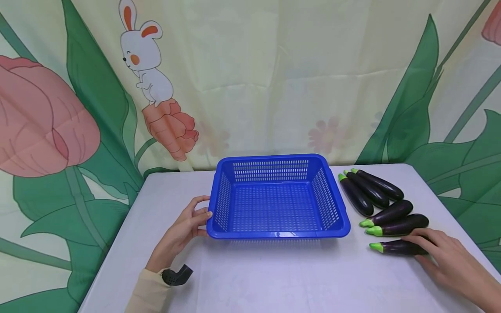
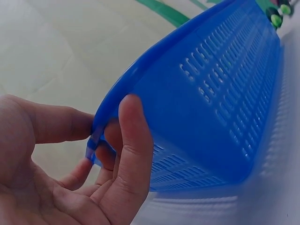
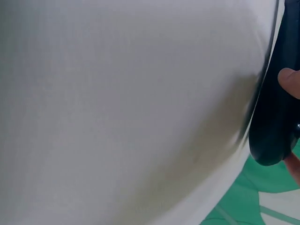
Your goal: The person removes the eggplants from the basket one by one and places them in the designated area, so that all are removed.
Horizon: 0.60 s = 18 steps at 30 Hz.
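A blue perforated plastic basket (image 1: 278, 234) stands in the middle of the white table. My left hand (image 1: 205, 208) grips its front left corner, and the left wrist view shows the thumb and fingers (image 2: 133, 117) pinching the rim of the basket (image 2: 225, 93). Several dark purple eggplants with green stems lie in a row to the basket's right. My right hand (image 1: 416, 248) holds the rear end of the nearest eggplant (image 1: 393, 248), thumb above and fingers below. In the right wrist view a fingertip (image 3: 290, 82) presses on that eggplant (image 3: 272, 126).
The other eggplants (image 1: 397, 226) lie between the nearest one and the table's back right corner. The basket holds nothing. A cloth printed with leaves, flowers and a rabbit (image 1: 145, 61) hangs behind the table (image 1: 274, 278). The right table edge runs close to my right hand.
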{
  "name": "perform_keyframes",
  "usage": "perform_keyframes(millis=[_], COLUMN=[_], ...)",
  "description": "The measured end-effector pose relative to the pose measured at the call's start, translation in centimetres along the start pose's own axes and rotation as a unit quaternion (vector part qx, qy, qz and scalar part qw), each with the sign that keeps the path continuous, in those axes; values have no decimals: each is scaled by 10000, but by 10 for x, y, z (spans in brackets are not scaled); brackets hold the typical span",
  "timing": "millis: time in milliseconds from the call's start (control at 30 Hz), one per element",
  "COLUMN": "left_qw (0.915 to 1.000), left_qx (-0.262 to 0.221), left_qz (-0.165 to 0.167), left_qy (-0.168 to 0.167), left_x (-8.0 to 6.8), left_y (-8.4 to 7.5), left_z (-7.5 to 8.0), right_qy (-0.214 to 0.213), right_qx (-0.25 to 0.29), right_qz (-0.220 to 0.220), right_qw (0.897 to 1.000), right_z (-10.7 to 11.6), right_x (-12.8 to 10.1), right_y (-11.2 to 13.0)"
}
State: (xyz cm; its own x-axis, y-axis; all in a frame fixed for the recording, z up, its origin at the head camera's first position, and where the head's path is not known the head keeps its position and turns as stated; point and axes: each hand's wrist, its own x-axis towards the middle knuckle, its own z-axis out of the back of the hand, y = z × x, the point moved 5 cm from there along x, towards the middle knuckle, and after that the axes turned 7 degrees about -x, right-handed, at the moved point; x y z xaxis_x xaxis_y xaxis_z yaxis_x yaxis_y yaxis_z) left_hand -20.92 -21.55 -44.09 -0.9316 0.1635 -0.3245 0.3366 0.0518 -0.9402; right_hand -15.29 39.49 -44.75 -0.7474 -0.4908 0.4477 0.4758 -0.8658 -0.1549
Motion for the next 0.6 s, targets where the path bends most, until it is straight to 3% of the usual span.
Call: perform_keyframes(millis=[400,600], left_qw=[9999,9986], left_qx=[90,450], left_qz=[-123,-226], left_qy=[-4,-180], left_x=[6,6], left_y=[-3,-5], left_z=[-5,-3], right_qy=[593,504], right_qx=[58,91], right_qz=[-495,-473], right_qw=[9970,9976], right_z=[-10,-10], right_x=[2,5], right_y=[-11,-14])
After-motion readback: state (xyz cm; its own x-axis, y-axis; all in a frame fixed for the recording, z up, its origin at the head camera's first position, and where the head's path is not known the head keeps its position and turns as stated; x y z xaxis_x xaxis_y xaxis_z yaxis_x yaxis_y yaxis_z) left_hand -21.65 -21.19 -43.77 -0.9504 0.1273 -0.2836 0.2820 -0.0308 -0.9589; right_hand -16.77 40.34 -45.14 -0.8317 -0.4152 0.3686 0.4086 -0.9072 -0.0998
